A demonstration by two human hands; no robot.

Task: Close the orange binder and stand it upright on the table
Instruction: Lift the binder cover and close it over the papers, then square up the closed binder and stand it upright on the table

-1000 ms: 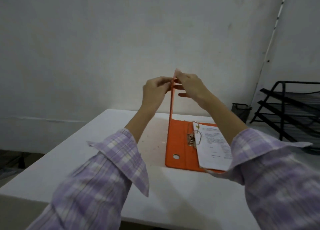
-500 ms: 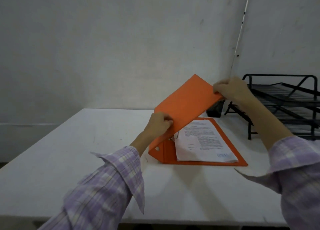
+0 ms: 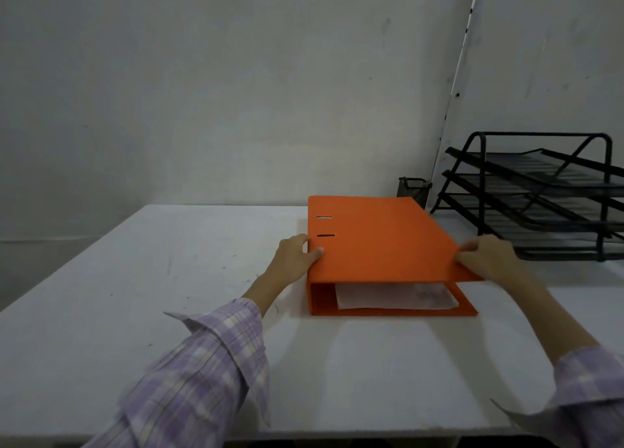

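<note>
The orange binder [image 3: 378,241] lies flat on the white table [image 3: 169,279], its top cover folded down almost level over the base. White paper [image 3: 395,295] shows in the gap at the near end. My left hand [image 3: 295,257] grips the binder at its spine side, thumb on top of the cover near two slots. My right hand [image 3: 486,257] pinches the cover's right near corner.
A black three-tier wire tray rack [image 3: 540,194] stands at the back right of the table. A small black mesh pen cup [image 3: 413,187] sits behind the binder. A grey wall rises right behind the table.
The cover stood upright, then swung down to the right over the paper until nearly flat. My right hand followed it down; my left hand dropped to the spine.
</note>
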